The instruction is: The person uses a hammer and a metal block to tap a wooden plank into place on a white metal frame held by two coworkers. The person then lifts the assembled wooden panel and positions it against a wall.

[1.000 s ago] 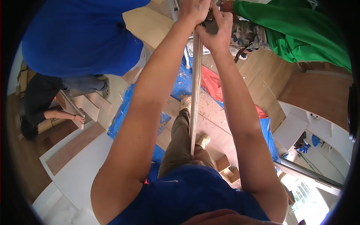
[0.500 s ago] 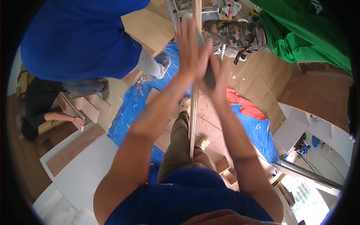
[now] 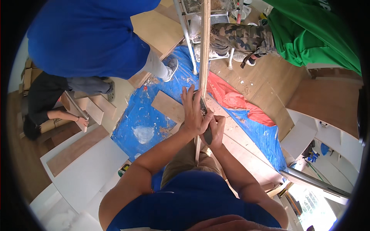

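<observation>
Both hands have slid down the tall wooden strip (image 3: pixel 204 57); left hand (image 3: pixel 194 111) flat-open at its 9 o'clock, right hand (image 3: pixel 214 129) clasping a dark block (image 3: pixel 208 133); strip may tip, loosely steadied.

Both hands at frame centre on a long wooden strip (image 3: pixel 203 57) running up to the top edge. Left hand (image 3: pixel 194 111) flat against it, fingers spread. Right hand (image 3: pixel 215 129) just below, gripping a dark tool (image 3: pixel 207 133). Blue tarp (image 3: pixel 142 119) underneath; person in green (image 3: pixel 312 34) upper right.
</observation>
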Available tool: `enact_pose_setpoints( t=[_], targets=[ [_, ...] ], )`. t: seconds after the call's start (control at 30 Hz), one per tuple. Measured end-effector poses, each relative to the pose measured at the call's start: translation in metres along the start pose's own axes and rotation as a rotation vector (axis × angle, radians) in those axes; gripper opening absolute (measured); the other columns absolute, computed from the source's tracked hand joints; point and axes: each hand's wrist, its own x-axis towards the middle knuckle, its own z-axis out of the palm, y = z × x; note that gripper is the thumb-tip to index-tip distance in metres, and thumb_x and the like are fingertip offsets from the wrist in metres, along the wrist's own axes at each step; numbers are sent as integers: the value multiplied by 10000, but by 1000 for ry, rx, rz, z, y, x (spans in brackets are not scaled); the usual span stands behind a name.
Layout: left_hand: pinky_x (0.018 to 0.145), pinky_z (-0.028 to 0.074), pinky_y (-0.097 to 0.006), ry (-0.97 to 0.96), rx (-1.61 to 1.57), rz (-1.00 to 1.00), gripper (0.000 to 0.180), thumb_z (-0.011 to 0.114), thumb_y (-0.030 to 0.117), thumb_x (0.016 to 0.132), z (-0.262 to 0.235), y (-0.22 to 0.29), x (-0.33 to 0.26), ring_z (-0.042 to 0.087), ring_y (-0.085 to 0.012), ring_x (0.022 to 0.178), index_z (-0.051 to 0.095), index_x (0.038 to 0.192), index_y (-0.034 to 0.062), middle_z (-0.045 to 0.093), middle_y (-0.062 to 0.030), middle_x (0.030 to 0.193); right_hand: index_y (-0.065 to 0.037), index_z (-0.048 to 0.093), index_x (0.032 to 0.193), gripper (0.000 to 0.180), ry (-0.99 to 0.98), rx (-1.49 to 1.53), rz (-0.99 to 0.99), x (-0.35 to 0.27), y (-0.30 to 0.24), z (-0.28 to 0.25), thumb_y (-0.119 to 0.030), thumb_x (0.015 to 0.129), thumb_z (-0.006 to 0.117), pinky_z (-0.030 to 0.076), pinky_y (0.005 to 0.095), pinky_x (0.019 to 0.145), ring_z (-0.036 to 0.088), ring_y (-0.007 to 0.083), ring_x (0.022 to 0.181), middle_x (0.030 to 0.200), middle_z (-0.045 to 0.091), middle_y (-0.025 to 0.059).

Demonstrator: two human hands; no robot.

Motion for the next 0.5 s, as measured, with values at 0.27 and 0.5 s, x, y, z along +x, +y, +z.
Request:
enact_pose_setpoints(
  t=[0.27,0.5],
  targets=[
    [1133,374,-576,294,-162,381,631,572,440,1061,-11,-36,414,487,-515,1313,492,1487,-18,550,-319,1380,-48,631,1416,706,374,-115,-313,369,38,20,-244,779,863,510,493,898,612,404,1038,1079,683,225],
    [1271,148,-681,-7,-20,14,842,625,530,1013,9,-5,173,169,-532,1592,326,1662,85,264,-270,1702,28,539,1508,889,174,89,-93,156,57,22,-128,701,876,453,463,797,547,359,886,997,595,194]
  ],
)
